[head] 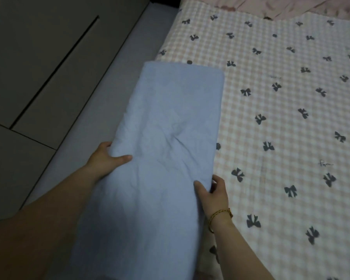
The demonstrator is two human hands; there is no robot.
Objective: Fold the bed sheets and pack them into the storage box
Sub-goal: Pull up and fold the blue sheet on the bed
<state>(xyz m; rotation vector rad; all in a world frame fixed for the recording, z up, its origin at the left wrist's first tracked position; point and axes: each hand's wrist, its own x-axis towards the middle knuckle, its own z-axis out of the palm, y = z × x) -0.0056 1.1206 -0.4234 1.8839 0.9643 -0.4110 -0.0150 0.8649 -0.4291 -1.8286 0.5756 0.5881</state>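
Grey cabinet panels, split by a dark seam, fill the left of the head view, bordered by a pale grey ledge running along the side of the bed. A person's left hand grips the left edge of a folded light-blue bed sheet, thumb lying on top and fingers tucked out of sight beneath the cloth. The sheet forms a long, narrow bundle whose long axis runs away from the person, leaning slightly to the right, with its rounded far end pointing toward the head of the bed and its near end passing out of view at the bottom. It lies along the bed's left edge, partly over the grey ledge and partly over the bedspread, creased where the hands hold it. The right hand, a braided bracelet at its wrist, clasps the sheet's right edge, thumb on top and fingers curled around the side. To the right spreads a pink-checked bedspread printed with dark bows, with rumpled pink fabric at the far end.
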